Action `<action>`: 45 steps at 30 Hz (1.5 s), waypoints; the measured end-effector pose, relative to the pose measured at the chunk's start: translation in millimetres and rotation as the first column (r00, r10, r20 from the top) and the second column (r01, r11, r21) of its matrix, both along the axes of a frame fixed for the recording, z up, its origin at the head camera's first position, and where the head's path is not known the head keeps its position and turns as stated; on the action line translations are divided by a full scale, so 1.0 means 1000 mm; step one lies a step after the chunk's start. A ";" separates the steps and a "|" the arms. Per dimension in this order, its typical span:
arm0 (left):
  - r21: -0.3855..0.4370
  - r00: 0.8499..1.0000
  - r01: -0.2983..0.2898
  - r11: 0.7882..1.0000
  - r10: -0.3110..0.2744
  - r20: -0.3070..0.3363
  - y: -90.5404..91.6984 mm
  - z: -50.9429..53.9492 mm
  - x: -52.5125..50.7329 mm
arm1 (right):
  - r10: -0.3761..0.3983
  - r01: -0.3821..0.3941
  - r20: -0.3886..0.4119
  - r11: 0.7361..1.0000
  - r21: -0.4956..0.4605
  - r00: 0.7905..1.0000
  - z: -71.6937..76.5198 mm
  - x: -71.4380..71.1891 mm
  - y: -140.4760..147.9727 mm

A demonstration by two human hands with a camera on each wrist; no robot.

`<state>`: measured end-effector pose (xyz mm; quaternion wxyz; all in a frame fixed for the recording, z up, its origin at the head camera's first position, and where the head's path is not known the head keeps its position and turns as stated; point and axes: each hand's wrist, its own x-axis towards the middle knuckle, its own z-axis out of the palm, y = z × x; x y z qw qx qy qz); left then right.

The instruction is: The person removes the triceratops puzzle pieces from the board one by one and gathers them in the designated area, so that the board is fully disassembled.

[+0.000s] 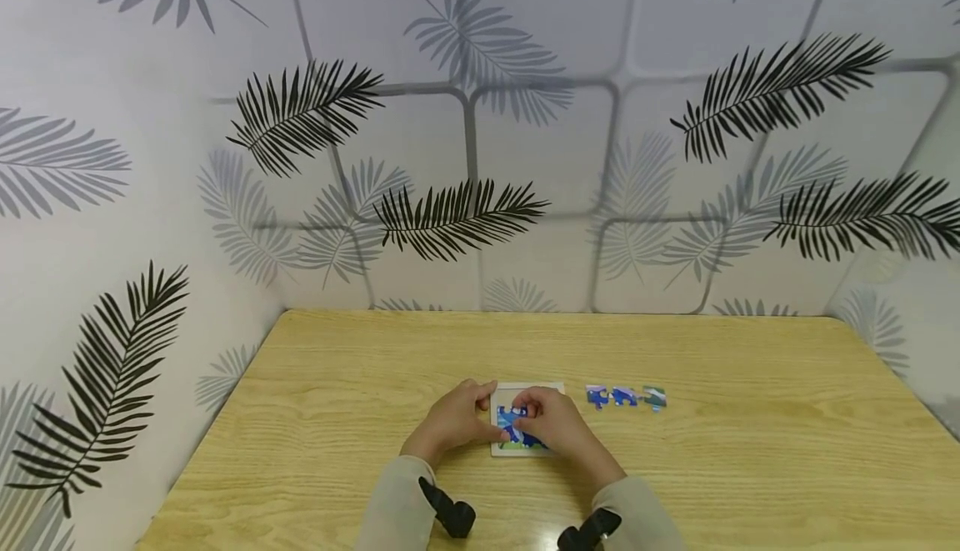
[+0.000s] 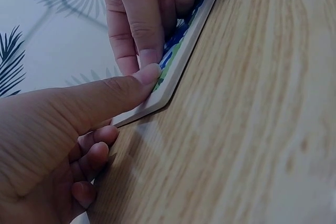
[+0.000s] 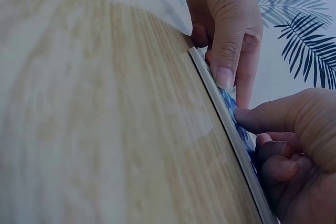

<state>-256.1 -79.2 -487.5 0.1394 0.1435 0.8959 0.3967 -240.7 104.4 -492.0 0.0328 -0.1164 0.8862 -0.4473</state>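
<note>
A small jigsaw puzzle in a pale wooden frame (image 1: 527,453) lies on the table, partly filled with blue, white and green pieces. My left hand (image 1: 457,419) holds its left side, the thumb (image 2: 148,74) on the face near a corner and the other fingers around the edge. Over the middle of the puzzle, my right hand (image 1: 557,423) pinches a blue puzzle piece (image 1: 513,412) between thumb and fingers. Most of that piece is hidden by the fingers. In the right wrist view, the right thumb (image 3: 257,119) touches the blue picture close to the left thumb.
Right of the frame lie three loose puzzle pieces in a row: a blue and pink one (image 1: 597,396), a blue one (image 1: 624,397) and a greenish one (image 1: 655,398). The wooden table (image 1: 360,359) meets a leaf-patterned wall (image 1: 525,267) at the back.
</note>
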 end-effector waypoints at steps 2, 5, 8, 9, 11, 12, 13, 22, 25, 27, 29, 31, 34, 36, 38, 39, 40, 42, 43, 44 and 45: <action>-0.002 1.000 0.003 1.000 -0.003 -0.004 0.000 0.001 0.000 | -0.004 0.004 -0.002 1.000 -0.009 1.000 0.000 0.000 0.000; -0.005 1.000 0.009 1.000 -0.009 -0.006 0.000 0.001 0.001 | -0.010 0.010 -0.004 1.000 -0.022 1.000 0.000 0.001 0.000; -0.006 1.000 0.007 1.000 -0.007 -0.002 0.000 0.002 0.001 | -0.016 0.016 0.005 0.999 -0.038 1.000 -0.001 0.003 0.000; -0.008 1.000 0.006 1.000 -0.006 -0.002 0.000 0.002 0.001 | -0.017 0.017 0.006 0.999 -0.042 1.000 -0.001 0.003 0.000; -0.013 1.000 0.004 1.000 -0.004 -0.004 0.000 0.002 0.001 | -0.022 0.022 0.010 0.998 -0.060 1.000 0.000 0.004 0.000; -0.016 1.000 0.004 1.000 -0.004 -0.006 0.000 0.002 0.001 | -0.024 0.024 0.010 0.997 -0.070 1.000 -0.001 0.004 0.001; -0.019 1.000 0.005 1.000 -0.005 -0.008 0.000 0.001 0.001 | -0.026 0.026 0.011 0.996 -0.081 1.000 -0.001 0.005 0.001; -0.023 1.000 0.011 1.000 -0.011 -0.010 0.000 0.003 0.001 | -0.059 0.062 0.021 0.983 -0.172 0.998 -0.006 0.004 0.000; -0.017 1.000 0.009 1.000 -0.009 -0.004 0.001 0.003 0.001 | -0.070 0.073 0.022 0.977 -0.202 0.997 -0.006 0.004 0.000; -0.024 1.000 0.013 1.000 -0.013 -0.009 0.001 0.002 0.001 | -0.074 0.078 0.026 0.971 -0.225 0.997 -0.005 0.004 0.000; -0.034 1.000 0.019 0.999 -0.020 -0.016 0.001 0.002 0.000 | -0.080 0.087 0.037 0.964 -0.250 0.996 -0.004 0.004 0.001; -0.044 1.000 0.022 0.999 -0.023 -0.020 0.000 0.001 0.000 | -0.087 0.099 0.055 0.956 -0.276 0.995 -0.004 0.004 0.002; -0.051 0.999 0.024 0.998 -0.025 -0.024 0.000 0.001 -0.001 | -0.115 0.145 0.109 0.936 -0.322 0.987 -0.004 0.002 0.004; -0.057 0.999 0.025 0.998 -0.027 -0.029 0.000 0.001 -0.002 | -0.142 0.187 0.151 0.918 -0.349 0.978 -0.004 0.000 0.006; -0.065 0.999 0.025 0.998 -0.027 -0.034 0.001 0.001 -0.002 | -0.166 0.233 0.203 0.899 -0.370 0.965 -0.002 -0.002 0.009; -0.068 0.999 0.024 0.997 -0.026 -0.034 0.001 0.001 -0.002 | -0.176 0.249 0.217 0.892 -0.377 0.960 -0.002 -0.002 0.010; -0.071 0.999 0.022 0.997 -0.025 -0.034 0.001 0.001 -0.002 | -0.181 0.262 0.234 0.883 -0.389 0.955 -0.002 -0.003 0.011; -0.074 0.999 0.018 0.997 -0.021 -0.033 0.001 0.000 -0.001 | -0.179 0.274 0.256 0.871 -0.408 0.950 0.000 -0.002 0.015; -0.073 0.999 0.015 0.997 -0.018 -0.030 0.001 0.001 -0.001 | -0.179 0.278 0.262 0.867 -0.414 0.948 0.001 -0.002 0.017; -0.071 1.000 0.013 0.997 -0.015 -0.028 0.001 0.001 -0.001 | -0.178 0.278 0.262 0.864 -0.420 0.948 0.002 -0.002 0.019; -0.072 1.000 0.012 0.997 -0.014 -0.026 0.001 0.001 -0.001 | -0.183 0.280 0.256 0.864 -0.419 0.949 0.002 -0.001 0.021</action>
